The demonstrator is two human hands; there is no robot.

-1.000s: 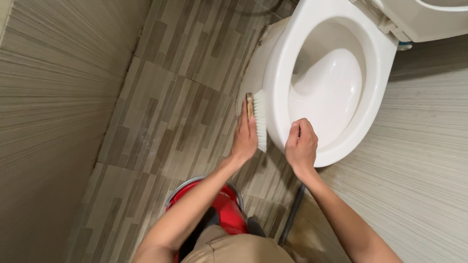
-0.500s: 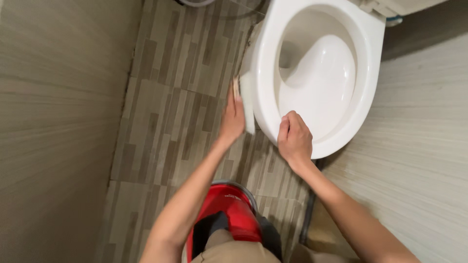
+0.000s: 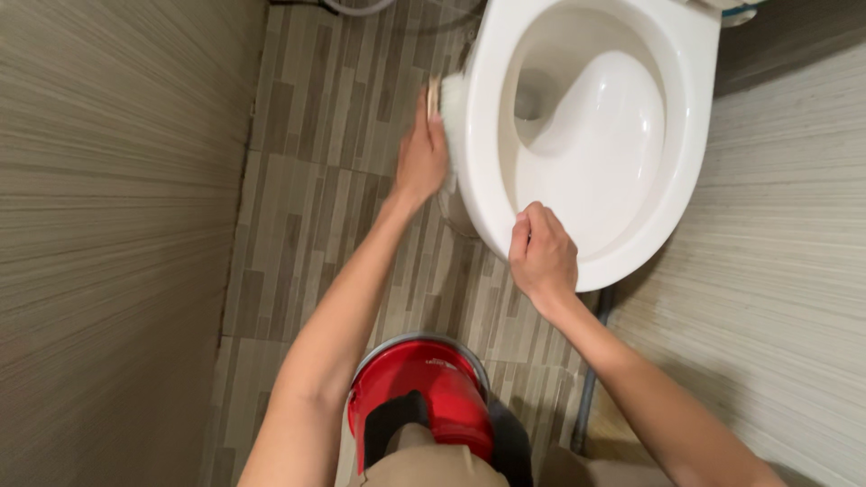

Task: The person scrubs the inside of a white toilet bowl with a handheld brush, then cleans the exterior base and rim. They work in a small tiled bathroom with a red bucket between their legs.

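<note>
- The step in hand looks like scrubbing the outside of the toilet bowl (image 3: 478,135): the left hand (image 3: 421,162) presses a scrubbing brush (image 3: 448,104) against the bowl's left outer wall, just below the rim.
- The left grip is closed around the brush, palm over its pale back, which looks wooden, with the white bristles turned into the porcelain. The brush is blurred, so its exact shape is hard to tell.
- The right hand (image 3: 542,255) rests on the near rim of the bowl, fingers curled together into a loose fist; whether anything lies inside that grip I cannot tell. It seems to steady the body.
- By my judgement the next move calls for firm sideways pressure along the curved wall, with the bristles kept flat to a surface that bends away toward the floor.
- The bowl is glossy white porcelain, oval, smooth and hard, with a wet-looking sheen inside.
- The floor (image 3: 307,180) is matt tile in staggered grey-brown strips; the wall tiles either side carry fine horizontal streaks.
- A round red bucket (image 3: 424,388) with a metal rim stands on the floor near the person's knees, well apart from the brush.
</note>
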